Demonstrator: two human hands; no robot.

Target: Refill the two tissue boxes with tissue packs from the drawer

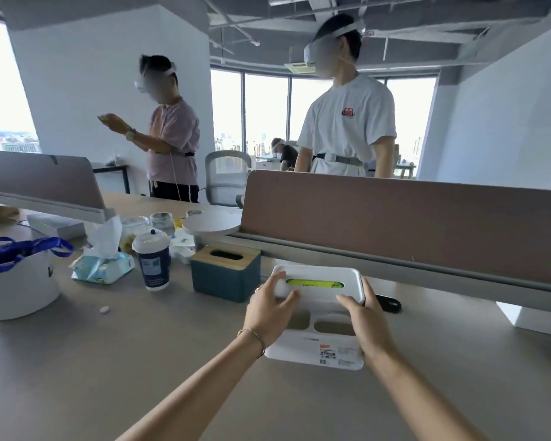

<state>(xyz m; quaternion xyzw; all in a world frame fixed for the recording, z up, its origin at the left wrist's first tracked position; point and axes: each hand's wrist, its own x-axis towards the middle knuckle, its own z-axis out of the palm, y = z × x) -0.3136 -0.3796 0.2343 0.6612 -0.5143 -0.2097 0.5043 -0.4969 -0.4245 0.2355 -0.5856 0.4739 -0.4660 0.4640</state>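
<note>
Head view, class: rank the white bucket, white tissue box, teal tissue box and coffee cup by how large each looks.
1. White tissue box, though it sits nearest the camera.
2. White bucket, cut by the frame edge, so its rank against the first is unsure.
3. Teal tissue box.
4. Coffee cup.

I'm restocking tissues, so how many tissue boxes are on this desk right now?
2. The white tissue box is held between the left hand and right hand. The teal tissue box with a wooden lid stands just left of it. Clutter might hide others.
</note>
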